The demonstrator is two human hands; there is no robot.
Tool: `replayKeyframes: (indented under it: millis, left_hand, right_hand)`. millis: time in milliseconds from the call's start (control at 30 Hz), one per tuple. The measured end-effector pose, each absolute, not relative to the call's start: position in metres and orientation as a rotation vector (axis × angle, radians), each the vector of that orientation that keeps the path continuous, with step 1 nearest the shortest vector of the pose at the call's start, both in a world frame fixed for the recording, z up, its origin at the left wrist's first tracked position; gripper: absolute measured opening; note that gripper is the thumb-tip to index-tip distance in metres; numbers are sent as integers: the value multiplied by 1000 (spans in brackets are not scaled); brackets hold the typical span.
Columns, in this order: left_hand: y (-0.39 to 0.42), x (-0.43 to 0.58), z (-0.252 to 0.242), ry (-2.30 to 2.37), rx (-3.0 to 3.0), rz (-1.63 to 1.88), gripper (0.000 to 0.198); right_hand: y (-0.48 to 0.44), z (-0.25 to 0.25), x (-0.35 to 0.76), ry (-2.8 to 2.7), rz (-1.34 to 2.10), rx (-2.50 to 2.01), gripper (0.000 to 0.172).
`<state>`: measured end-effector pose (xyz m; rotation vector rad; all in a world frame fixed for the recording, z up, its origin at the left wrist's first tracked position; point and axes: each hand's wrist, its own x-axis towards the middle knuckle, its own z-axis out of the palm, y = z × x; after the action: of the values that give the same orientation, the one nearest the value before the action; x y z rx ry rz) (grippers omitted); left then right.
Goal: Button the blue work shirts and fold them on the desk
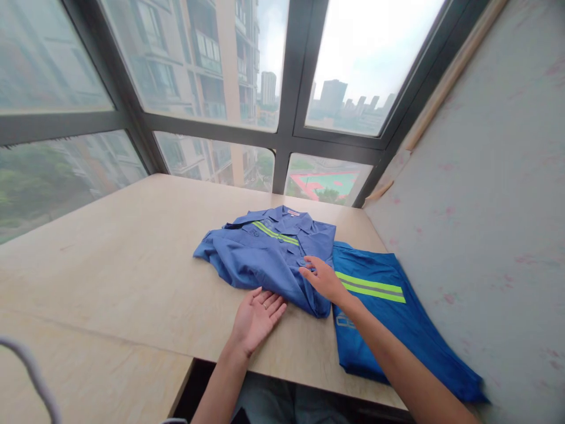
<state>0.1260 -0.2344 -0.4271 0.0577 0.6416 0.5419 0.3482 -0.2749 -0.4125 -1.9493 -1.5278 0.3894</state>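
A blue-violet work shirt (260,259) with a collar and yellow-green reflective stripes lies partly folded on the wooden table, its lower part bunched toward me. My left hand (256,318) is palm up at the shirt's near edge, fingers stretched out, with the fingertips at or just under the fabric. Over the shirt's right side is my right hand (321,277), fingers apart and slightly curved. Whether it touches the cloth I cannot tell. To the right, a darker blue folded garment (371,312) with a yellow-green and grey stripe lies beside the shirt, partly covered by my right forearm.
The pale wooden tabletop (132,253) reaches back to the dark window frame (282,141). A patterned wall (477,206) borders the right side. A dark gap (192,383) opens at the table's near edge, and a grey cable (33,374) curves at lower left.
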Motion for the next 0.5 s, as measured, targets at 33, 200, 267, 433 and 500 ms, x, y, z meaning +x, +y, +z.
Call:
replayKeyframes:
  millis: [33,200,267,433,500]
  left_hand:
    - [-236,129,-426,617,50,538,20]
    - [-237,142,-412,536,48,546,16]
    - [-237,148,-408,557,71,542,18]
    - [-228,167,-410,613,39,541,33]
    - [-217,181,-414,606,24,567,44]
  right_hand:
    - [-260,-416,346,-1575,359,-2017,46]
    - [-205,-421,339,-1815,325,-2436,53]
    - [-195,-418,338,-1847,332,-2484,38]
    - [-192,-397,340,-1889,252,-2419,23]
    - [-197,-382,340,-1815,121,-2306,28]
